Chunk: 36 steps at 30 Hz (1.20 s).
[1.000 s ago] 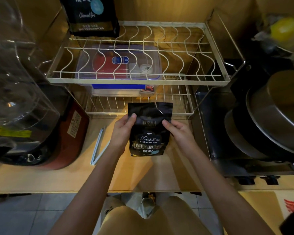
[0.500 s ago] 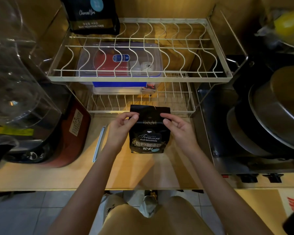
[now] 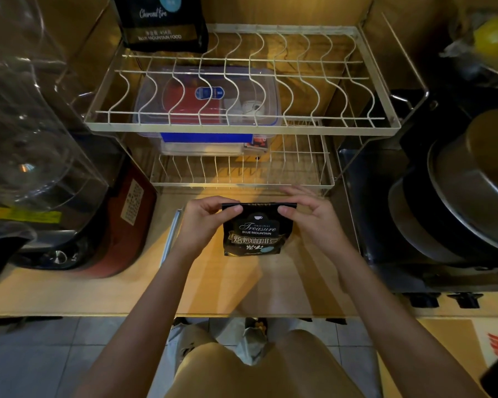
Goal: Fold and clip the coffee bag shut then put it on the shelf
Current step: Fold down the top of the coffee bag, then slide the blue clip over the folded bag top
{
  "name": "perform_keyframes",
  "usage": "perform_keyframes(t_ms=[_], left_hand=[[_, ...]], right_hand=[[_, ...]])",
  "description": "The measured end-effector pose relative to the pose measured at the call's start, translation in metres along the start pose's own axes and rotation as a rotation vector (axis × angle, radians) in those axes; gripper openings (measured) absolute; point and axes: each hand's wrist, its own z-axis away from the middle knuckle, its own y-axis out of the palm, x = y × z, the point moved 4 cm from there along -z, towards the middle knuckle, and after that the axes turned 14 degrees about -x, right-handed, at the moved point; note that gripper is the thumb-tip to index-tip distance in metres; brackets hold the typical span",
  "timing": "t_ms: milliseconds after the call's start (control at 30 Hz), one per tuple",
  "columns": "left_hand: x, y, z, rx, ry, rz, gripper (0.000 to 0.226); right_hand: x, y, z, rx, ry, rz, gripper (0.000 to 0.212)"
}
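Observation:
A small black coffee bag [image 3: 255, 235] with white and gold lettering stands on the wooden counter, its top folded down to a flat edge. My left hand [image 3: 203, 222] pinches the folded top at its left corner. At the right corner my right hand [image 3: 309, 215] does the same, thumb in front. A long pale blue bag clip [image 3: 171, 234] lies on the counter just left of my left hand, partly hidden by it. The white wire shelf rack [image 3: 242, 127] stands right behind the bag, with an upper and a lower tier.
A larger black coffee bag [image 3: 163, 23] stands on the rack's upper tier at the back left. A clear lidded box [image 3: 207, 110] sits on the lower tier. A red appliance [image 3: 118, 225] is at left. Metal pans [image 3: 457, 196] on a stove fill the right.
The bag's top has been folded down, so the bag now looks much shorter. Both hands have moved up to pinch the folded edge at its corners.

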Motion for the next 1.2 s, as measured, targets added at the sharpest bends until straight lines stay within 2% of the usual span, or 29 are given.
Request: perform_keyframes(t_ms=[100,200,333,400,433,500,600,667,767,900,1000,1133,1200], left_hand=[[0.001,-0.003,-0.003,-0.007,0.023,0.015,0.01],[0.004,-0.006,-0.003,-0.026,0.015,0.024,0.008],[0.004,-0.008,0.003,0.007,0.016,0.037,0.016],[0.01,-0.017,0.006,0.003,-0.035,0.059,0.029],[0.018,-0.025,0.006,-0.037,-0.061,0.019,0.039],[0.038,-0.047,0.011,-0.182,-0.057,-0.216,0.052],[0.069,-0.077,0.028,-0.385,0.043,-0.654,0.04],[0.089,-0.088,0.037,-0.412,0.041,-0.818,0.034],[0.107,-0.097,0.045,-0.398,-0.015,-0.909,0.032],[0.116,-0.1,0.049,-0.39,-0.012,-0.936,0.026],[0.119,-0.102,0.05,-0.396,0.041,-0.852,0.021],[0.105,-0.103,0.049,-0.436,-0.048,-0.491,0.023],[0.083,-0.1,0.052,-0.439,-0.041,-0.336,0.014]], right_hand=[[0.003,0.004,0.004,-0.012,0.054,-0.131,0.026],[0.001,0.011,0.005,-0.032,0.084,-0.181,0.022],[-0.006,0.017,0.003,-0.049,0.135,-0.2,0.02],[-0.009,0.018,0.001,-0.041,0.141,-0.182,0.018],[-0.008,0.018,0.0,-0.034,0.146,-0.186,0.017],[-0.007,0.02,0.0,-0.026,0.171,-0.213,0.016],[-0.004,0.023,0.001,-0.03,0.196,-0.236,0.015],[-0.004,0.025,0.002,-0.039,0.208,-0.24,0.014],[-0.002,0.028,0.003,-0.039,0.22,-0.25,0.013],[-0.004,0.032,0.002,-0.022,0.231,-0.261,0.014],[-0.006,0.034,0.001,-0.025,0.246,-0.265,0.013],[-0.006,0.035,0.0,-0.025,0.237,-0.266,0.013],[-0.005,0.035,0.001,-0.017,0.216,-0.277,0.014]])
